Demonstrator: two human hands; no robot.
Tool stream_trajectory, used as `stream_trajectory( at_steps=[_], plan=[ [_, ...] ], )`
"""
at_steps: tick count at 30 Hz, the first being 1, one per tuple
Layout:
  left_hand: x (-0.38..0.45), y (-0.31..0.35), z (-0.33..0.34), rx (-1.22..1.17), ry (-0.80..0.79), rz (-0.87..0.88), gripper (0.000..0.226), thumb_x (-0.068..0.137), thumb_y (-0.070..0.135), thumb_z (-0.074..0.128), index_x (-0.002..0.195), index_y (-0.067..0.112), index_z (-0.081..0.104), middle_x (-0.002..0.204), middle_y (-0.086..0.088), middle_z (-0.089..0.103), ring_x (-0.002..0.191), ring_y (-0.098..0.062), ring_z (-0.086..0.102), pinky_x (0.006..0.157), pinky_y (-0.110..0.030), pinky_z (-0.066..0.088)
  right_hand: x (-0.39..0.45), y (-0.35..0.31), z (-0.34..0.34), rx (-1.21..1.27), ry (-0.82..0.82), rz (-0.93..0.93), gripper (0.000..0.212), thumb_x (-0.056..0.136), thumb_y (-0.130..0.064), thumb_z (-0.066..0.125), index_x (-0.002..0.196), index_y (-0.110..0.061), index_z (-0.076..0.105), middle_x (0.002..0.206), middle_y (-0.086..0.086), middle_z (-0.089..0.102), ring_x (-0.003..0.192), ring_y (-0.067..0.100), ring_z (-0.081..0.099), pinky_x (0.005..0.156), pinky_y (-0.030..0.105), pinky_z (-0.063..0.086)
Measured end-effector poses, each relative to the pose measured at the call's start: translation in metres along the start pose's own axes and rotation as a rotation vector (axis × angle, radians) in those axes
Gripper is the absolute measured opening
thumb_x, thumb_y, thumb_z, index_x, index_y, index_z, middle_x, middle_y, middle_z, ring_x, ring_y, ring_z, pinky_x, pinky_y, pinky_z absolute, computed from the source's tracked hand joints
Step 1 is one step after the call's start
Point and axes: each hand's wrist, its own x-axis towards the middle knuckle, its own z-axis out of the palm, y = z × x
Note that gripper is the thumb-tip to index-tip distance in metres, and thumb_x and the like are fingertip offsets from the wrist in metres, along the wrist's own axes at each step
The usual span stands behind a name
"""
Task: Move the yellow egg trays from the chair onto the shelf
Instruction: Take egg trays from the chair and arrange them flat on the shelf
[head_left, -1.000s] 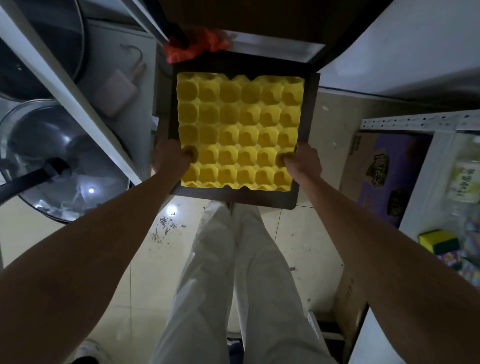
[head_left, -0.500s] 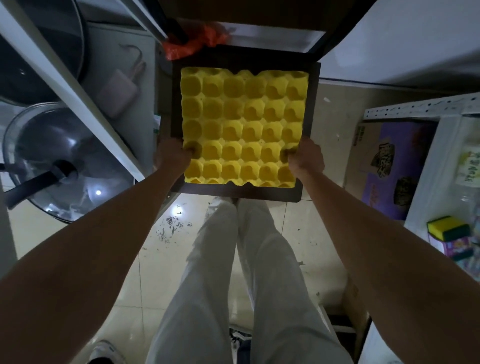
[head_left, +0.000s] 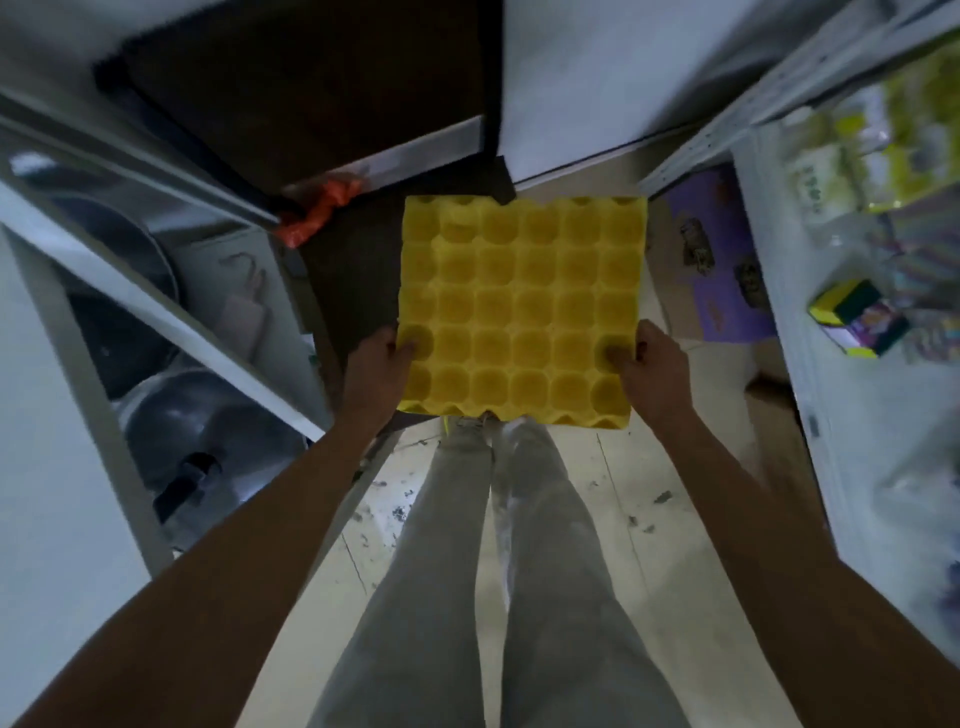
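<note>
A yellow egg tray (head_left: 524, 306) is held flat in the air in front of me, over the floor. My left hand (head_left: 376, 371) grips its near left edge, thumb in a cup. My right hand (head_left: 649, 371) grips the near right edge the same way. The dark chair seat (head_left: 353, 291) lies to the left, partly under the tray, and looks bare where it shows. A white shelf (head_left: 857, 441) stands at the right. The picture is blurred by motion.
A white rack (head_left: 171, 322) on the left holds pans and a glass lid (head_left: 208, 436). An orange bag (head_left: 317, 208) lies behind the chair. A purple carton (head_left: 722, 270) leans by the shelf. Sponge packs (head_left: 857, 317) and bottles sit on the shelf. My legs stand on the tiled floor (head_left: 675, 519).
The tray has been lifted off the chair seat and carried to the right, towards the shelf. My view has swung right as well. Both hands keep their grip.
</note>
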Motion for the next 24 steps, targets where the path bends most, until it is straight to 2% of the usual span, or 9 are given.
stream_trajectory(
  at_steps=[2,4,7,12,15,18,19,22,24],
  plan=[
    [-0.014,0.019,0.001,-0.012,-0.012,0.086,0.022,0.100,0.031,0.058,0.084,0.015,0.058,0.072,-0.001,0.056,0.071,-0.023,0.057,0.065,-0.033,0.037,-0.032,0.017,-0.018,0.046,0.068,0.050,0.035,0.084,-0.037,0.052,0.087,-0.002,0.054,0.077,0.015,0.061,0.076,0.037,0.062,0.068,0.048,0.050],
    [-0.033,0.042,0.001,-0.015,-0.029,0.165,0.026,0.100,0.031,0.059,0.081,0.015,0.056,0.068,0.000,0.053,0.067,-0.020,0.053,0.065,-0.035,0.040,-0.067,0.034,-0.037,0.102,0.128,0.105,0.032,0.087,-0.034,0.054,0.084,-0.003,0.050,0.073,0.014,0.058,0.074,0.037,0.060,0.067,0.048,0.049],
    [-0.072,0.084,-0.002,-0.036,-0.039,0.282,0.032,0.102,0.030,0.057,0.078,0.007,0.057,0.069,-0.003,0.053,0.066,-0.018,0.051,0.064,-0.035,0.039,-0.123,0.056,-0.068,0.204,0.211,0.194,0.020,0.094,-0.023,0.060,0.091,-0.004,0.055,0.080,0.016,0.064,0.078,0.035,0.063,0.073,0.052,0.053],
    [-0.153,0.159,-0.016,-0.027,0.008,0.433,0.035,0.102,0.033,0.056,0.076,0.009,0.058,0.070,-0.006,0.057,0.067,-0.020,0.051,0.064,-0.033,0.038,-0.221,0.076,-0.119,0.340,0.361,0.303,0.014,0.096,-0.032,0.053,0.099,-0.020,0.060,0.084,0.003,0.069,0.075,0.024,0.066,0.069,0.052,0.058],
    [-0.203,0.194,-0.028,-0.021,0.013,0.556,0.034,0.101,0.032,0.058,0.071,0.016,0.054,0.065,0.000,0.053,0.060,-0.006,0.049,0.058,-0.023,0.038,-0.270,0.090,-0.146,0.430,0.432,0.294,0.008,0.095,-0.031,0.056,0.094,-0.024,0.059,0.076,0.000,0.067,0.069,0.022,0.066,0.065,0.051,0.058],
    [-0.255,0.214,-0.037,-0.002,0.007,0.675,0.036,0.101,0.029,0.059,0.067,0.024,0.049,0.061,0.004,0.051,0.055,0.004,0.052,0.055,-0.008,0.040,-0.318,0.107,-0.169,0.540,0.447,0.304,0.008,0.094,-0.033,0.060,0.098,-0.027,0.062,0.082,-0.002,0.071,0.075,0.021,0.069,0.069,0.048,0.061],
    [-0.271,0.217,-0.038,-0.001,0.002,0.694,0.036,0.101,0.029,0.059,0.067,0.024,0.049,0.061,0.004,0.051,0.054,0.003,0.051,0.055,-0.009,0.040,-0.335,0.114,-0.175,0.590,0.445,0.309,0.009,0.094,-0.034,0.060,0.100,-0.028,0.062,0.086,-0.001,0.072,0.078,0.021,0.070,0.072,0.049,0.061],
    [-0.318,0.226,-0.032,-0.006,-0.034,0.735,0.037,0.103,0.032,0.057,0.069,0.021,0.053,0.065,0.000,0.056,0.059,-0.010,0.052,0.057,-0.026,0.040,-0.388,0.139,-0.189,0.687,0.491,0.302,0.013,0.094,-0.034,0.060,0.098,-0.022,0.062,0.089,0.006,0.072,0.083,0.027,0.070,0.075,0.054,0.060],
    [-0.350,0.234,-0.021,0.013,-0.064,0.769,0.036,0.104,0.033,0.055,0.071,0.019,0.056,0.068,-0.002,0.059,0.064,-0.013,0.055,0.061,-0.028,0.041,-0.425,0.157,-0.197,0.755,0.532,0.300,0.016,0.095,-0.032,0.060,0.099,-0.016,0.062,0.093,0.012,0.072,0.087,0.032,0.070,0.078,0.057,0.058]
  ],
)
